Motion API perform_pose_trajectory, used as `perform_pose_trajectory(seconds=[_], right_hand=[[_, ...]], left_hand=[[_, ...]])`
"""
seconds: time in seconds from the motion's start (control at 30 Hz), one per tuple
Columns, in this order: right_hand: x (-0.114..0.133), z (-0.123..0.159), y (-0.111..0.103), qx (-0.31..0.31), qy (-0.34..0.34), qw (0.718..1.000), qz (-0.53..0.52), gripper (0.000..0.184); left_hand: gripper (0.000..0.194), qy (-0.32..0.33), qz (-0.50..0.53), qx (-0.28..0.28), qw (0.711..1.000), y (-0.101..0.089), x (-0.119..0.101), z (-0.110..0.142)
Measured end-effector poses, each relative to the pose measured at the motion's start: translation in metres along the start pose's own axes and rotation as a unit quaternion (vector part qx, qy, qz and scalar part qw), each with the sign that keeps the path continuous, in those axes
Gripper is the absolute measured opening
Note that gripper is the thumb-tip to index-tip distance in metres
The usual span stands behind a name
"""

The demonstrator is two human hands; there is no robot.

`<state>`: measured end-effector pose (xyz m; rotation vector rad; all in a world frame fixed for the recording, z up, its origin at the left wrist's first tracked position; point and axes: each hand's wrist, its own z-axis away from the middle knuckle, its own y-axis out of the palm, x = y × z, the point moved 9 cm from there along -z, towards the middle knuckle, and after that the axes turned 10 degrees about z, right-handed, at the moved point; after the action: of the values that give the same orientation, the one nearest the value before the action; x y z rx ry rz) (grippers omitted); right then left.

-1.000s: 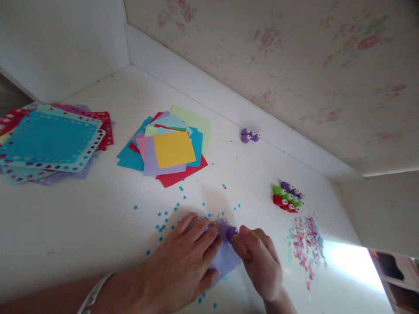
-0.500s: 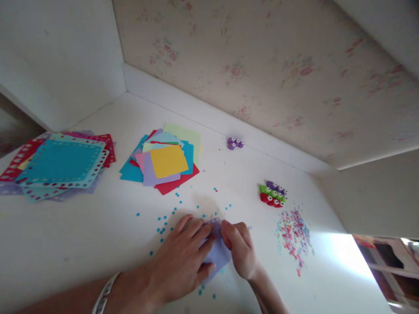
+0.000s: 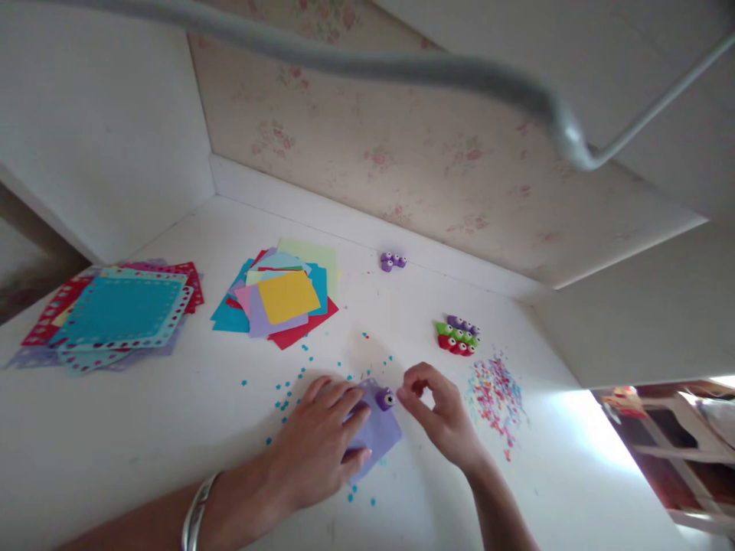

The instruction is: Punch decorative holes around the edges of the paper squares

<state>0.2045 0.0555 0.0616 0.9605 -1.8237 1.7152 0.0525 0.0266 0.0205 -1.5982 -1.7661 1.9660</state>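
So, the right hand (image 3: 439,417) has just come off the little purple punch (image 3: 385,399), which now shows its eye at the edge of the purple paper (image 3: 379,433). That leaves the punch ungripped, fingertips just beside it, loosely curled; can't tell if they're pinching a scrap. The left hand (image 3: 315,438) is spread flat, still holding the paper on the counter (image 3: 172,436), with blue stars (image 3: 373,502) scattered around.

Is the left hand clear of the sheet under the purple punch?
No, the left hand lies with its fingers on the purple sheet, beside the purple punch.
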Motion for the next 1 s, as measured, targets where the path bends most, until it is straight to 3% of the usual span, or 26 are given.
perform_pose_trajectory(seconds=[0.13, 0.27, 0.43, 0.63, 0.73, 0.87, 1.0], right_hand=[[0.002, 0.014, 0.021, 0.107, -0.116, 0.972, 0.176, 0.036], [-0.014, 0.021, 0.02, 0.073, -0.106, 0.971, 0.202, 0.025], [-0.039, 0.028, -0.012, -0.033, -0.023, 0.978, 0.203, 0.023], [-0.078, 0.041, -0.045, -0.093, 0.092, 0.973, 0.189, 0.028], [-0.088, 0.04, -0.066, -0.136, 0.097, 0.974, 0.156, 0.029], [-0.093, 0.022, -0.103, -0.16, 0.064, 0.969, 0.179, 0.026], [-0.115, -0.016, -0.141, -0.12, 0.112, 0.943, 0.29, 0.034]], left_hand=[[0.039, 0.0, 0.006, -0.008, 1.0, -0.003, -0.001, 0.0], [0.036, -0.005, 0.009, -0.004, 1.0, -0.005, 0.0, -0.001], [0.034, -0.005, 0.012, 0.001, 1.0, -0.005, -0.001, -0.001], [0.033, -0.001, -0.011, -0.001, 1.0, -0.005, -0.002, -0.002], [0.035, 0.008, -0.029, -0.005, 1.0, -0.006, -0.002, -0.002], [0.033, 0.021, -0.052, -0.011, 0.998, -0.004, 0.001, -0.003], [0.032, 0.03, -0.062, -0.016, 0.997, -0.002, 0.003, -0.004]])
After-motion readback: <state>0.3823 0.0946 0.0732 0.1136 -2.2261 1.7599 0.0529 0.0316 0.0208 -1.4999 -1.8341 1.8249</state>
